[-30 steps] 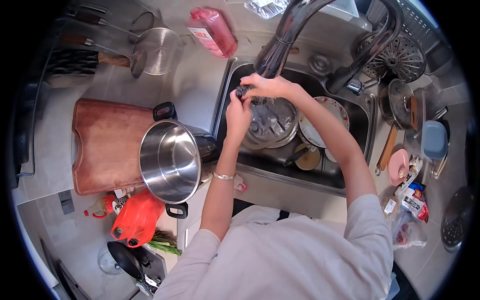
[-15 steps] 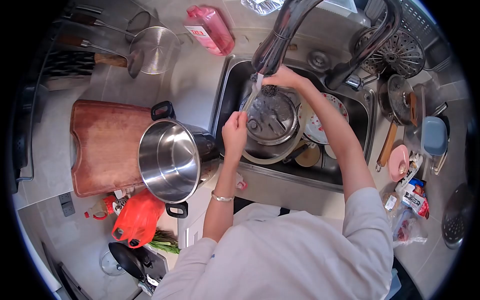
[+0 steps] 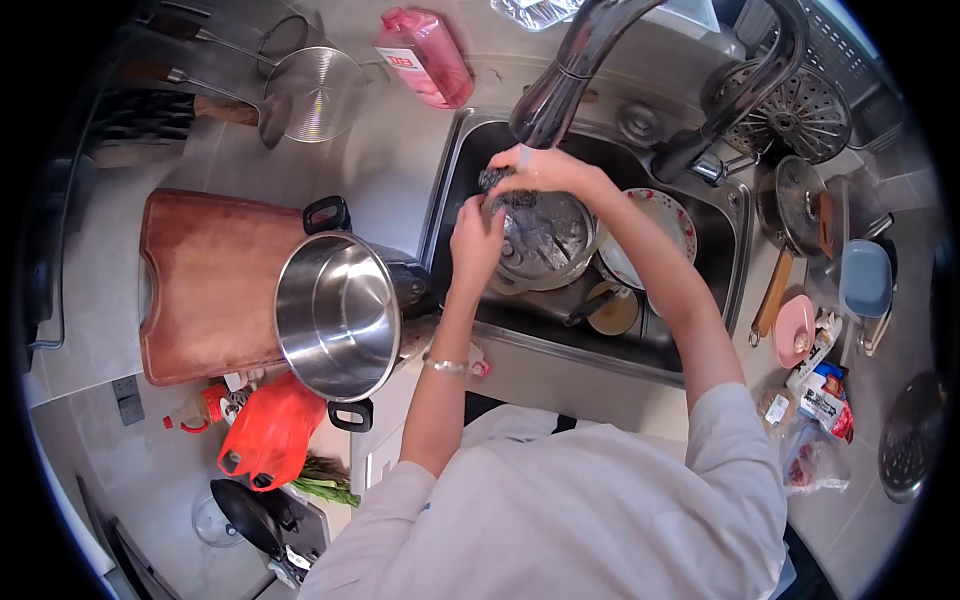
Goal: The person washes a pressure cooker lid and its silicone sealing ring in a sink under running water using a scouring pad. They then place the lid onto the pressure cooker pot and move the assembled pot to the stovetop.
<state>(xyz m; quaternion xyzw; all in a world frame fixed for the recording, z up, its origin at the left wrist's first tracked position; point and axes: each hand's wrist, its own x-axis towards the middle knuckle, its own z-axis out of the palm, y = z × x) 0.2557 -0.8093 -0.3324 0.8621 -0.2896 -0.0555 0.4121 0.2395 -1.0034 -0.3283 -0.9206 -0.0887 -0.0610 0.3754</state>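
Closely paired over a steel sink (image 3: 580, 352), a person's two bare hands worked around a dark mesh scrubber (image 3: 515, 199); the right hand (image 3: 540, 170) was curled over it, fingers bent and pinching the mesh; the left hand (image 3: 477, 240) met it from nearer the body, its fingers folded and drawn together, though whether they pinched the scrubber or something hidden behind it could not be told. Just above the right fingers hung the dark tap head (image 3: 545, 112); below both sets of fingers lay a round, shiny lid (image 3: 550, 245) inside the sink, partly covered by the hands; to the right of the fingers, beyond the lid and partly behind the right forearm, sat a plate (image 3: 672, 220) with a red-patterned rim. Left of the fingers, a tall steel pot (image 3: 340, 315) stood on the worktop (image 3: 390, 190), its mouth open, beside a brown cutting board (image 3: 215, 285); farther off than the fingers and to their left, a pink bottle (image 3: 425, 60) stood near the sink's corner; a silvery bracelet (image 3: 447, 367) circled the left wrist, nearer the body.
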